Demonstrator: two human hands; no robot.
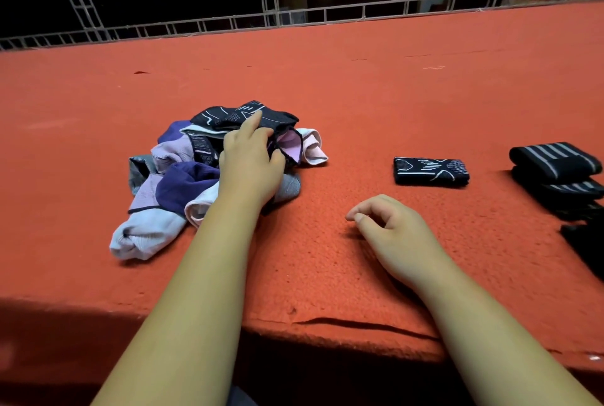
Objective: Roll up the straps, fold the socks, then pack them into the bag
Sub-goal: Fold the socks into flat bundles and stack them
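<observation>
At the left of the red felt-covered table (359, 95) lies a loose pile of socks (170, 189). They are lilac, pale blue-white, deep purple, pink and grey, all tangled over one another, with a pale one trailing out toward the near edge. On top at the back sits a black patterned sock (228, 114) marked with thin white lines and hatching. Its dark cuff is turned open and shows a pink lining.

The left hand (251, 167) rests on the pile's right side. Its forefinger stretches across the black patterned sock and its thumb is tucked against the open cuff, so the grip is closed on that sock.

Further right, the right hand (392, 229) lies on bare felt near the front edge. Its fingers are loosely curled and the grip is narrow but holds nothing.

Beyond it lies a folded sock (431, 171) — a flat black rectangle with the same white line pattern — well apart from the pile.

At the far right the rolled straps (555, 162) are stacked, black with grey stripes. A dark shape (585, 248) below them at the edge is too cropped to make out.

A metal railing (327, 13) runs behind the table.
</observation>
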